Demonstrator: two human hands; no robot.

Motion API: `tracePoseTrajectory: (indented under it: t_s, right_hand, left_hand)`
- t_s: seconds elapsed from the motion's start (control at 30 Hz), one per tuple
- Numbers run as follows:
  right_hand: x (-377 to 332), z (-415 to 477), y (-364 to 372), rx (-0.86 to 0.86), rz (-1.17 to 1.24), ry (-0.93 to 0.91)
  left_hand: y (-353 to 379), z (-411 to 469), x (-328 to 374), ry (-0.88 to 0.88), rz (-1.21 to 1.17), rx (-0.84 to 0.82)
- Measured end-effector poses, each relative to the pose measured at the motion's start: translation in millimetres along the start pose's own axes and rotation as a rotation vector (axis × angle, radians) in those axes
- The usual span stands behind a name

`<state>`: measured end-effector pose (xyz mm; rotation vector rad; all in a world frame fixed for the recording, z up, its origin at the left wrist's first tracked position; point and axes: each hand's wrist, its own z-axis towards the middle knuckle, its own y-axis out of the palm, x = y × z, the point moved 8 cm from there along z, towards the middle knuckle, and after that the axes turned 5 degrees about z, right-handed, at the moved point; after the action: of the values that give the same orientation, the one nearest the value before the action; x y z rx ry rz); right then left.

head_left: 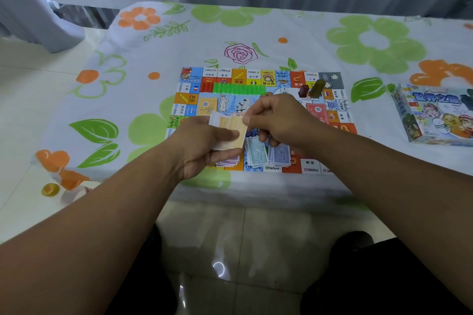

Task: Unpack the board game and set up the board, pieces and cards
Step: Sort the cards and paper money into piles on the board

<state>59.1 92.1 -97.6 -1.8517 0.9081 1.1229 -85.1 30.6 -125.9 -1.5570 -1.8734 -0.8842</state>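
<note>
Dealing yellow notes, held over board near half. Left hand fingers curl round them; right hand pinches top corner. Peel single sheet, lay beside blue notes at board near edge. Box right of board.

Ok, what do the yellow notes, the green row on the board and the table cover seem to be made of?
Yellow notes: likely thin matte paper; the sheets fan and bend in the left hand while the right hand pinches the top one.
Green row: probably moulded plastic; bright, even colour, ridged.
Table cover: looks like glossy plastic film or oilcloth; printed flowers with a sheen.
</note>
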Motion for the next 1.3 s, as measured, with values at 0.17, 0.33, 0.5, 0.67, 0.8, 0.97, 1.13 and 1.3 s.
tracePoseTrajectory:
  t_s: [0.17,0.33,0.5,0.67,0.8,0.97,1.13,1.3]
  right_hand:
    - [10,-3,-24,0.041,-0.028,0.053]
    - [29,-13,-62,0.086,-0.152,0.112]
    - [47,-24,-85,0.107,-0.261,0.153]
    - [64,-29,-100,0.146,-0.287,0.198]
    - [65,-29,-101,0.144,-0.308,0.210]
    - [62,-28,-103,0.158,-0.353,0.226]
    - [50,-28,-102,0.175,-0.351,0.189]
    - [36,-32,-78,0.041,-0.156,0.098]
  left_hand:
    - [12,3,-1,-0.021,-0.010,-0.009]
    - [22,3,-4,-0.063,-0.005,0.014]
    - [37,4,-7,-0.084,-0.029,-0.008]
    - [55,2,-12,-0.096,0.001,-0.031]
    - [64,4,-14,-0.102,0.023,-0.043]
    - [69,5,-15,-0.102,0.045,-0.043]
    - [72,4,-14,-0.101,0.057,-0.050]
    - [84,5,-14,-0.081,0.030,-0.097]
